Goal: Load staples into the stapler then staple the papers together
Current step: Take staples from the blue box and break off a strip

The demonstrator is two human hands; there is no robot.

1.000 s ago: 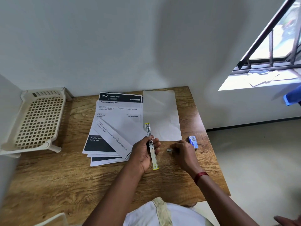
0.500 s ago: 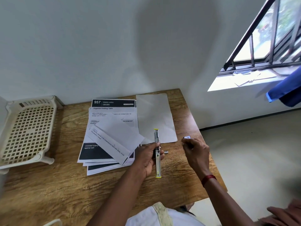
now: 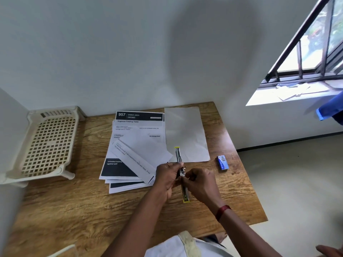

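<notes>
2 hands meet over the stapler (image 3: 181, 171) at the middle of the worktop (image 3: 78, 206); the left hand (image 3: 168, 179) has its grip clenched around the stapler's middle from the left side, fingers curled over the body; the right hand (image 3: 201, 183) comes in from the right with fingertips pinched together right at the stapler's hinge area, touching the metal there; whether a strip of staples sits between those fingertips I cannot tell, it is too small to make out. A red band (image 3: 222, 212) circles the right wrist.

The worktop is wood-grained and brown, pushed into a corner of plain pale walls; a barred window (image 3: 311, 51) lets daylight in at the upper right, and a pale floor shows beyond the worktop's right edge. A cream plastic rack (image 3: 46, 143) with a grid base stands at the left end. A fanned stack of printed papers (image 3: 133, 143) lies left of the hands, the top sheet headed 957; a blank white sheet (image 3: 185, 132) lies just beside them to the right, its near edge under the stapler's far tip. A small blue staple box (image 3: 222, 162) lies on the wood to the right, apart from both hands.

The stapler is opened out flat and long, pointing away from the person, silver metal channel showing, with yellow-green tips at both the far and near ends.
</notes>
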